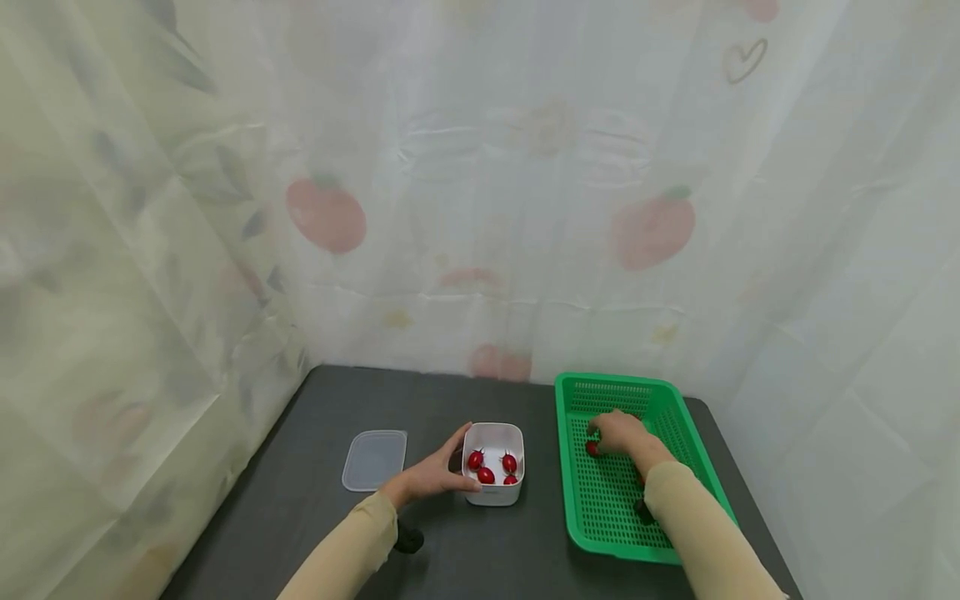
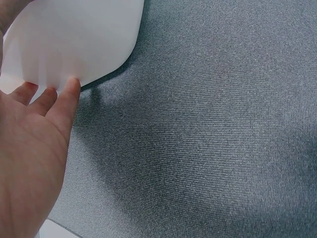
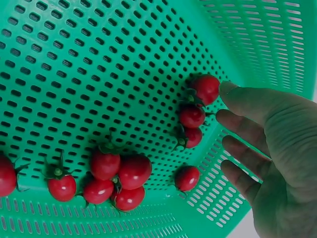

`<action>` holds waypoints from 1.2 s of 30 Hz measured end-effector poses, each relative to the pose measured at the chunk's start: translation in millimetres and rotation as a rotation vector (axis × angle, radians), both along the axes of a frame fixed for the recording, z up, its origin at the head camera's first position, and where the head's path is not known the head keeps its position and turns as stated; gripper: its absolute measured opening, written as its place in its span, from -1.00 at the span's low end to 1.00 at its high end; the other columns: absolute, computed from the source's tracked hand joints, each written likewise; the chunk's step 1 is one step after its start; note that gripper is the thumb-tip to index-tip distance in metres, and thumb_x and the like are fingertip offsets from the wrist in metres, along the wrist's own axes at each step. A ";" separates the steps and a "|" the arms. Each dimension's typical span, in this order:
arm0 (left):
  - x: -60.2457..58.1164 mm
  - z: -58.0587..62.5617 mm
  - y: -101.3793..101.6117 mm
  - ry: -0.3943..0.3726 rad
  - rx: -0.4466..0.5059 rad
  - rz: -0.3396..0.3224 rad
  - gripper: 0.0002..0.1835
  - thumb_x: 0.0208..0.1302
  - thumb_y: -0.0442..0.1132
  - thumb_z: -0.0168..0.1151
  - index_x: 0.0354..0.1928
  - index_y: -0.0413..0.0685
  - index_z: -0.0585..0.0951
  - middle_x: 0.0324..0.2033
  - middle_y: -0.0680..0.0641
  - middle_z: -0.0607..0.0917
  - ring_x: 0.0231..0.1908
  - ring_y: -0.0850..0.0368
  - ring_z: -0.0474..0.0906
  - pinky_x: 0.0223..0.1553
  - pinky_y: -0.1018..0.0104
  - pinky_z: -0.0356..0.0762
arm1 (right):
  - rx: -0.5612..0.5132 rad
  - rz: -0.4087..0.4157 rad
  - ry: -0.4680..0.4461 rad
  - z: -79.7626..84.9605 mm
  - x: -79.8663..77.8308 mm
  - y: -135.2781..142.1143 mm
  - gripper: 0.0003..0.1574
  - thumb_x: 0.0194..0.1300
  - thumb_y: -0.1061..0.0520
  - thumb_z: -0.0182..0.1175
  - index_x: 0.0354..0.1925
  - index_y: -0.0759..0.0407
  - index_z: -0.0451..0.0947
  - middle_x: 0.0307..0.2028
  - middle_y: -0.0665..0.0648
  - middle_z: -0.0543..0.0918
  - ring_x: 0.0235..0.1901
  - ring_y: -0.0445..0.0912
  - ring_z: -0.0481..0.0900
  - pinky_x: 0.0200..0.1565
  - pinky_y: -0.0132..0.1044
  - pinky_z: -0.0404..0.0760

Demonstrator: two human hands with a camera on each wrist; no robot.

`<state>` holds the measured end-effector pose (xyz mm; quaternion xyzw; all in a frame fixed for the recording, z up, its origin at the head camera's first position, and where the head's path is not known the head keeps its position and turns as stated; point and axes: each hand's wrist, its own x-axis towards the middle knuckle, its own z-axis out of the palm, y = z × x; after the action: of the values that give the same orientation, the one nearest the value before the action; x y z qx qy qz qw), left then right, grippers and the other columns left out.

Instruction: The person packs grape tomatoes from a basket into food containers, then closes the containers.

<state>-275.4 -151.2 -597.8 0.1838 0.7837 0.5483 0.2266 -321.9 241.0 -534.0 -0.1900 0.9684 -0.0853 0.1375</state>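
A small white plastic container (image 1: 493, 496) stands on the dark table with several cherry tomatoes (image 1: 486, 475) inside. My left hand (image 1: 427, 477) holds its left side, thumb at the front and fingers toward the back; in the left wrist view three fingertips (image 2: 73, 85) press the white wall. Over in the green basket (image 1: 572, 500), my right hand (image 1: 622, 433) reaches low among more cherry tomatoes. Its thumb tip is right at one cherry tomato (image 3: 205, 89) in the right wrist view, the other fingers spread and holding nothing.
A translucent square lid (image 1: 375, 460) lies flat on the table left of the container. More tomatoes (image 3: 134, 171) gather along one side of the basket floor. Printed curtains (image 1: 480, 192) hang behind the table (image 1: 517, 558) and at both sides.
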 end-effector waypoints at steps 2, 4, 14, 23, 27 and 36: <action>0.1 0.2 -0.1 -0.002 0.004 -0.003 0.20 0.25 -0.13 0.48 0.66 0.14 -0.21 0.57 -0.20 0.04 0.51 -0.25 0.02 0.38 -0.22 0.23 | 0.000 0.006 -0.003 -0.2 1.2 -1.1 -0.61 0.37 0.26 0.33 0.15 0.21 0.65 0.05 0.26 0.66 0.10 0.30 0.54 -0.09 0.10 0.62; -0.2 -0.3 -0.1 -0.007 0.008 -0.005 0.20 0.26 -0.14 0.48 0.66 0.14 -0.22 0.57 -0.21 0.04 0.51 -0.26 0.03 0.38 -0.22 0.24 | -0.003 0.007 -0.008 0.4 3.0 -2.1 -0.62 0.37 0.26 0.34 0.14 0.21 0.66 0.07 0.28 0.66 0.10 0.30 0.55 -0.07 0.12 0.62; -4.6 -8.1 0.0 -0.005 0.013 -0.021 0.23 0.23 -0.09 0.50 0.66 0.15 -0.23 0.57 -0.19 0.05 0.52 -0.25 0.05 0.38 -0.19 0.25 | -0.013 0.005 -0.013 -3.3 7.1 -4.6 -0.66 0.33 0.34 0.31 0.07 0.22 0.69 0.06 0.29 0.67 0.16 0.35 0.52 -0.05 0.15 0.63; -4.4 -9.6 -0.5 -0.012 0.030 -0.032 0.23 0.23 -0.09 0.51 0.66 0.19 -0.23 0.58 -0.18 0.03 0.52 -0.25 0.04 0.38 -0.16 0.26 | 0.008 0.021 -0.005 -13.0 3.5 -5.6 -0.68 0.31 0.29 0.37 0.04 0.20 0.71 0.01 0.25 0.70 0.01 0.23 0.63 -0.11 0.08 0.66; -3.8 -9.0 -0.4 -0.018 0.035 -0.032 0.22 0.24 -0.10 0.51 0.66 0.23 -0.23 0.58 -0.20 0.00 0.53 -0.27 0.01 0.39 -0.19 0.24 | 0.009 0.015 -0.028 -14.6 3.8 -5.4 -0.66 0.28 0.31 0.39 0.03 0.17 0.71 -0.02 0.21 0.71 -0.01 0.20 0.64 -0.15 0.04 0.66; -3.1 -8.7 1.7 -0.026 0.033 -0.023 0.22 0.24 -0.09 0.50 0.66 0.22 -0.23 0.59 -0.17 0.00 0.54 -0.24 -0.01 0.40 -0.20 0.21 | 0.011 0.003 -0.080 -17.1 5.9 -6.9 -0.70 0.24 0.40 0.37 -0.10 0.11 0.74 -0.09 0.14 0.71 -0.05 0.15 0.64 -0.17 0.00 0.64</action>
<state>-278.5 -149.6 -606.5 0.1895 0.7693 0.5610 0.2398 -316.1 234.0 -551.1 -0.1871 0.9623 -0.0875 0.1772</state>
